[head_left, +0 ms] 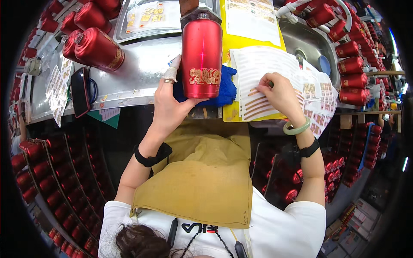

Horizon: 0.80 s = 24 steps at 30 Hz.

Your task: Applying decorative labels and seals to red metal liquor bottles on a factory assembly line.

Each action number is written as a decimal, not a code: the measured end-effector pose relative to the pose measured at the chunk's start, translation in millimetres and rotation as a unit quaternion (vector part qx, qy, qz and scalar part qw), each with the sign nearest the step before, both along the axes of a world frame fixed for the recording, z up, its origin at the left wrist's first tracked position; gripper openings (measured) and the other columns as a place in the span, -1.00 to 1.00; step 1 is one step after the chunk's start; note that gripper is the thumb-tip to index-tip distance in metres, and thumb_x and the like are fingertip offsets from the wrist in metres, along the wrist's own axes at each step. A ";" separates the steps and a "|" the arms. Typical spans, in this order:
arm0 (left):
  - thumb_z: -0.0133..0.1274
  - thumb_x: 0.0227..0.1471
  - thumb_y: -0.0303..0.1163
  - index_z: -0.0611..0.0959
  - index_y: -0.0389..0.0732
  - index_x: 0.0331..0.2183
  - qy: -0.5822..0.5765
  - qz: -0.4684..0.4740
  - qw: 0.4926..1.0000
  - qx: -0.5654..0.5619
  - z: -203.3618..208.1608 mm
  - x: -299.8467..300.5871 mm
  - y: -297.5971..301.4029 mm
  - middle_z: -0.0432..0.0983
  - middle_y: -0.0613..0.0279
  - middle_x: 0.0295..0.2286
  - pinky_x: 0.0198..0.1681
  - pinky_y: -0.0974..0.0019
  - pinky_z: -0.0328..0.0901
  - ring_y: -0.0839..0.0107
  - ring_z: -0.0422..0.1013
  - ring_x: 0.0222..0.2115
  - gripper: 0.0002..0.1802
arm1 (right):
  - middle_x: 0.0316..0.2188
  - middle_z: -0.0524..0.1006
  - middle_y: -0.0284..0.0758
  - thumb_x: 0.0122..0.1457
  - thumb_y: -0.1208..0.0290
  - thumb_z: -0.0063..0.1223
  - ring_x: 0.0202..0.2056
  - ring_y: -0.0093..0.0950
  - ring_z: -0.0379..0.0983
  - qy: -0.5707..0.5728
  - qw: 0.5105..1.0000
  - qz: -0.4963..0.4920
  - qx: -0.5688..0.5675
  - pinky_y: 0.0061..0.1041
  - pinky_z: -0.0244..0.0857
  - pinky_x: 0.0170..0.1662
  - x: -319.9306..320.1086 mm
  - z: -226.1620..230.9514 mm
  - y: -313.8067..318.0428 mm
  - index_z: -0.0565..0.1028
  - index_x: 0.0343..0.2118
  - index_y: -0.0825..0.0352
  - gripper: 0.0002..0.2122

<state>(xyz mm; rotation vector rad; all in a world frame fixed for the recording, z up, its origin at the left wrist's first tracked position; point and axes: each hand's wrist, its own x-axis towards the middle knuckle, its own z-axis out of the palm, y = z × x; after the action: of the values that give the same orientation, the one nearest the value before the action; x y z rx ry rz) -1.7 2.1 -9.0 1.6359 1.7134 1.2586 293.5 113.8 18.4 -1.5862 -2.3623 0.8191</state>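
Note:
A glossy red bottle (pixel 202 53) with a gold ornamental band low on its side is held by my left hand (pixel 167 103). The thumb lies along its base and the fingers rest against its left side; one finger wears a pale wrapping. Behind the base lies a bunched blue cloth (pixel 229 88). To the right, my right hand (pixel 282 92) is closed in a pinch over a white sheet (pixel 258 64) with rows of curved gold-brown sticker strips (pixel 254 103). The fingertips are at the end of one strip; whether it is lifted off cannot be seen.
A metal support (pixel 189 8) stands at the bottle's top. More red bottles (pixel 99 49), a tray (pixel 148 19) and a phone (pixel 80 92) are at the left. Rightward are printed sticker sheets (pixel 320 92), a sink (pixel 312 41) and racked bottles (pixel 352 81). A yellow board (pixel 231 114) underlies the sheets.

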 end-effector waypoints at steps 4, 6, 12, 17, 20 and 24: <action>0.49 -0.16 -0.33 0.33 -0.30 0.30 -0.027 -0.002 1.000 0.013 -4.7 -2.2 -1.8 0.48 -0.07 0.11 0.20 0.18 0.27 0.15 0.43 0.12 0.04 | -0.51 0.53 -0.20 0.11 0.49 0.25 -0.50 -0.36 0.41 0.071 0.997 0.006 0.010 -0.40 0.33 -0.34 -9.5 23.2 -4.3 0.56 -0.39 0.39 -0.90; 0.48 -0.16 -0.32 0.37 -0.30 0.28 -0.053 0.005 0.998 0.017 -9.6 -0.5 -4.6 0.48 -0.08 0.09 0.18 0.14 0.30 0.04 0.43 0.10 0.00 | -0.53 0.50 -0.29 0.14 0.50 0.23 -0.53 -0.57 0.34 0.030 0.997 -0.045 -0.057 -0.52 0.28 -0.38 -19.4 45.0 -9.1 0.53 -0.38 0.40 -0.90; 0.48 -0.17 -0.32 0.35 -0.32 0.29 -0.047 0.001 0.999 0.022 -5.7 2.3 -8.0 0.48 -0.16 0.07 0.18 0.11 0.30 -0.01 0.42 0.10 0.03 | -0.48 0.58 -0.34 0.14 0.50 0.25 -0.47 -0.55 0.44 0.232 0.971 0.050 -0.044 -0.53 0.32 -0.33 -79.0 71.5 -55.9 0.57 -0.35 0.42 -0.90; 0.37 -0.07 -0.37 0.20 -0.34 0.35 -0.117 -0.088 0.989 -0.016 9.2 -4.5 -13.0 0.35 -0.17 0.18 0.30 0.13 0.15 0.04 0.29 0.23 0.04 | -0.51 0.57 -0.31 0.16 0.46 0.26 -0.47 -0.54 0.44 0.253 0.963 0.050 -0.082 -0.51 0.29 -0.37 -101.8 53.4 -60.9 0.58 -0.37 0.41 -0.88; 0.23 0.09 -0.41 0.19 -0.38 0.35 -0.156 -0.094 0.983 0.007 2.5 -9.9 -20.4 0.27 -0.12 0.24 0.34 0.16 0.07 0.15 0.22 0.28 -0.10 | -0.54 0.56 -0.31 0.17 0.45 0.25 -0.49 -0.54 0.42 0.239 0.966 0.030 -0.092 -0.52 0.28 -0.40 -109.1 52.2 -63.5 0.58 -0.38 0.41 -0.87; 0.17 0.20 -0.36 0.19 -0.39 0.34 -0.240 -0.060 0.969 0.003 2.5 6.6 -16.5 0.26 -0.08 0.25 0.36 0.18 0.00 0.24 0.16 0.30 -0.19 | -0.57 0.54 -0.32 0.18 0.41 0.27 -0.53 -0.55 0.39 0.231 0.970 0.006 -0.077 -0.53 0.27 -0.43 -107.5 47.5 -65.8 0.57 -0.39 0.42 -0.84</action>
<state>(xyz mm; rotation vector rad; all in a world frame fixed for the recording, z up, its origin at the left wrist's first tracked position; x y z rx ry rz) 4.9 -14.4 -6.5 1.2776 1.2964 1.4526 186.0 48.0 66.0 -1.2552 -2.0160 1.2450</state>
